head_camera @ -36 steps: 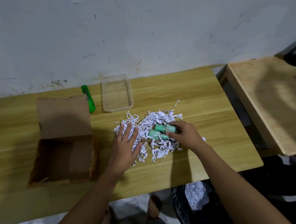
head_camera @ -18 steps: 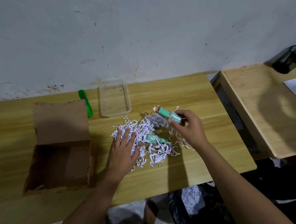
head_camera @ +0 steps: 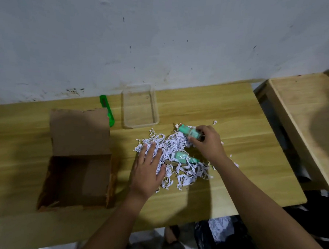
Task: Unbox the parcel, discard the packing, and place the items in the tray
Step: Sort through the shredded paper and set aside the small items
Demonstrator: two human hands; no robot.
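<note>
Right grip (head_camera: 206,143) pinching mint bottle (head_camera: 186,131), long axis slanting far-left toward tray (head_camera: 140,126), left grip (head_camera: 148,171) spread on shredded paper (head_camera: 187,175)

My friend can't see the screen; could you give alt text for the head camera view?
A person's right hand grips a mint-green bottle at the far edge of a shredded paper pile on a wooden table, while the left hand rests on the shreds near a second bottle. A clear tray, a green cutter and an open cardboard box sit nearby.
</note>
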